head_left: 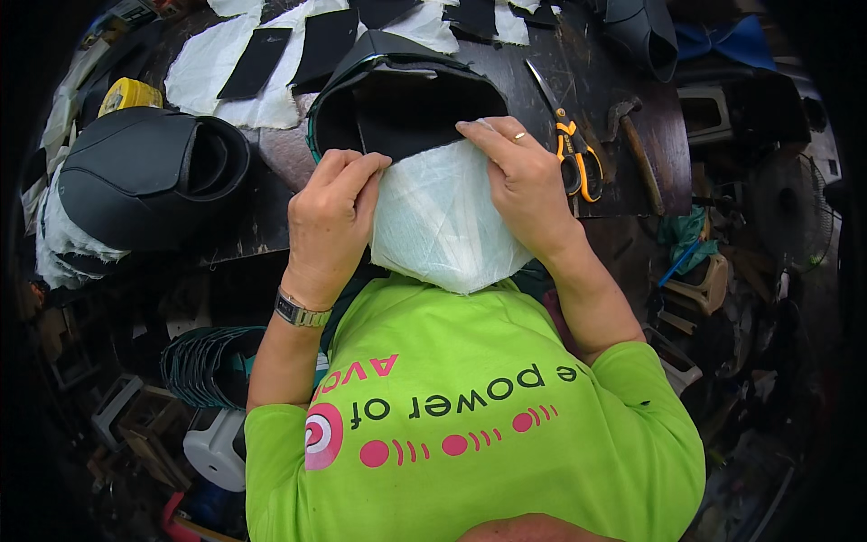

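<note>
1. At the far left, a closed-looking black moulded shell [126, 181] rests on the bench [668, 144], close to its near edge; a bump from the left forearm could probably push it over.
2. Just beyond it is a yellow tape roll [134, 95]. Right of that, a white cloth [199, 81] lies under black rectangular pieces [257, 63], loose enough that a snagged edge might drag them out of place.
3. The left hand [330, 203], with a metal-banded wristwatch [302, 312] below it, has thumb and fingers pressed together, pinching the far left corner of the pale fibrous panel [447, 217].
4. That panel is in the middle, between both hands, at the near side of an open black hollow shell [411, 54]. Whether it is joined to the shell, I cannot tell. Uneven pull from the two hands could skew or crease it, and a weak pinch could let a corner slip.
5. The right hand [524, 181] pinches the panel's far right part; its thumb is partly hidden.
6. Right of it lie orange-and-black scissors [578, 154], near enough that an outward swing of that forearm might knock them off.
7. Farther right, a hammer [637, 135] has its handle end at the bench's near edge, so a nudge could tip it down.
</note>
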`<move>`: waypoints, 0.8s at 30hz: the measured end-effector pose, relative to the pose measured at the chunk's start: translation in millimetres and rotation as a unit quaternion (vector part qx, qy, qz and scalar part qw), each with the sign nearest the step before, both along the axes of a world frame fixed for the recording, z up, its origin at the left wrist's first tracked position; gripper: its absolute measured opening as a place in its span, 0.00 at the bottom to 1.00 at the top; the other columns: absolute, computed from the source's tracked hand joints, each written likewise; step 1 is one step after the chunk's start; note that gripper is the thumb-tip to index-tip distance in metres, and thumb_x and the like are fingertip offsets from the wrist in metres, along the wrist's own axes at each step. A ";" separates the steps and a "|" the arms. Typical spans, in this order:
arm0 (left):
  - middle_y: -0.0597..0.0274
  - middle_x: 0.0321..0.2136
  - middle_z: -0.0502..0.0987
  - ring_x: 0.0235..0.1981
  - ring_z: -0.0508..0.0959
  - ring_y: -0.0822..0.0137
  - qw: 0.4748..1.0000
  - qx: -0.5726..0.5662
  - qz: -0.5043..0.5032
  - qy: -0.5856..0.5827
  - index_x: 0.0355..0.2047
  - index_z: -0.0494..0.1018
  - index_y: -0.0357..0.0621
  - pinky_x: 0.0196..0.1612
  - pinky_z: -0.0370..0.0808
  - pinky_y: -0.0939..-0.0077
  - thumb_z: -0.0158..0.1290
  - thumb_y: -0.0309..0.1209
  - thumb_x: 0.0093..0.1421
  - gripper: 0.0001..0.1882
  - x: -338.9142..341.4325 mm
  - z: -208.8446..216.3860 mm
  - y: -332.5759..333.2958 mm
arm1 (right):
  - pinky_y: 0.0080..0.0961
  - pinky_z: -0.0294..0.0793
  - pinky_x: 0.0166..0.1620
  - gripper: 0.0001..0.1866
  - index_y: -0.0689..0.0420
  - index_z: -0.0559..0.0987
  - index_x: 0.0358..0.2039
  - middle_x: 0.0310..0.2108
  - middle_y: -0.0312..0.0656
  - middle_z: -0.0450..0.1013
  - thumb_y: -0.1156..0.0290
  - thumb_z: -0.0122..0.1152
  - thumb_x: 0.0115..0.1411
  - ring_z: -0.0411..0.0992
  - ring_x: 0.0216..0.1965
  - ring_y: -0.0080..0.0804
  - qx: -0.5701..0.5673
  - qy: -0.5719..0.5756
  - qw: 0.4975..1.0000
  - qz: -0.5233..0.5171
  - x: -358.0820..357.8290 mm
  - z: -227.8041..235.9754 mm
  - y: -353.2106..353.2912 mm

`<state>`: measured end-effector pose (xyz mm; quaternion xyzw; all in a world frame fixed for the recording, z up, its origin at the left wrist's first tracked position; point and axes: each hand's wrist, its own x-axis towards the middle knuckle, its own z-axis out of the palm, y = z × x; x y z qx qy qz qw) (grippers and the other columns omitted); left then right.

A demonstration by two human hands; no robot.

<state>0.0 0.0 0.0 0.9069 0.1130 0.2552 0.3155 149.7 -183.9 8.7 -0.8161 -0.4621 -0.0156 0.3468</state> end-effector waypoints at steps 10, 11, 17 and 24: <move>0.59 0.33 0.77 0.30 0.82 0.57 0.998 0.051 0.005 0.031 0.41 0.81 0.41 0.34 0.80 0.67 0.60 0.23 0.61 0.07 5.3 1.2 2.5 | 0.38 0.83 0.38 0.16 0.61 0.83 0.46 0.47 0.48 0.76 0.84 0.58 0.57 0.81 0.35 0.50 -0.047 -0.077 0.996 -0.021 2.5 -8.4 8.1; 0.59 0.33 0.77 0.30 0.82 0.57 0.998 0.055 0.006 0.036 0.41 0.82 0.41 0.34 0.80 0.67 0.60 0.24 0.61 0.07 5.0 1.5 2.8 | 0.39 0.82 0.38 0.16 0.61 0.83 0.46 0.47 0.49 0.76 0.83 0.58 0.57 0.81 0.34 0.50 -0.043 -0.086 0.995 -0.021 1.9 -8.6 8.0; 0.60 0.36 0.78 0.37 0.82 0.60 0.992 0.062 0.042 0.097 0.39 0.83 0.43 0.42 0.79 0.66 0.61 0.24 0.59 0.08 4.1 8.7 -3.8 | 0.38 0.81 0.36 0.14 0.61 0.82 0.45 0.40 0.48 0.75 0.81 0.61 0.57 0.80 0.31 0.49 -0.044 -0.051 0.998 -0.011 -1.3 -6.6 3.7; 0.55 0.51 0.79 0.51 0.78 0.57 0.964 0.229 -0.117 0.074 0.59 0.73 0.42 0.59 0.70 0.62 0.54 0.21 0.58 0.26 22.9 13.1 -6.3 | 0.30 0.78 0.42 0.30 0.59 0.77 0.56 0.40 0.44 0.76 0.75 0.74 0.52 0.76 0.35 0.39 0.086 -0.169 0.978 -0.088 -1.2 3.5 -1.6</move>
